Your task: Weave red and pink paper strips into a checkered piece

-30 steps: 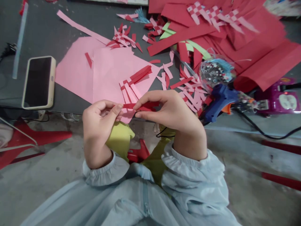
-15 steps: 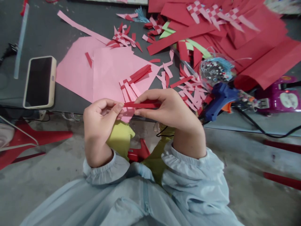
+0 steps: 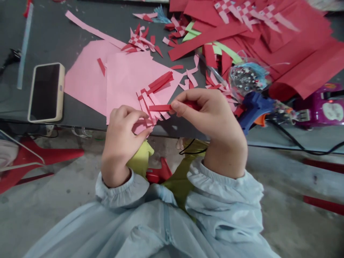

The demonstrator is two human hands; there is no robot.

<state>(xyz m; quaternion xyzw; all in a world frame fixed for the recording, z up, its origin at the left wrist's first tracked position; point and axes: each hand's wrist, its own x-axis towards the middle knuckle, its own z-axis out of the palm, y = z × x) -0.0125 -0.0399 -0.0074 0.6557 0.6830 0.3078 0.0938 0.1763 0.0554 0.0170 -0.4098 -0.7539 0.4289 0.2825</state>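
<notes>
My right hand (image 3: pixel 208 114) pinches one end of a short red paper strip (image 3: pixel 160 107) between thumb and fingers, holding it level over the table edge. My left hand (image 3: pixel 122 138) is closed on the lower corner of a pink-and-red woven paper piece (image 3: pixel 149 107) made of pink strips crossed by red ones. The red strip's free end lies across the top of that weave. Both hands hover at the front edge of the dark table (image 3: pixel 48 39), above a large pink paper sheet (image 3: pixel 126 77).
A phone (image 3: pixel 46 92) lies at the left. A blue glue gun (image 3: pixel 254 109) with a black cord sits right of my right hand, beside a clear bag of googly eyes (image 3: pixel 247 79) and a purple device (image 3: pixel 321 109). Red paper sheets (image 3: pixel 290 53) and woven scraps fill the back right.
My left hand let go of the red strip and dropped onto the woven piece. My right hand moved up and right with the strip.
</notes>
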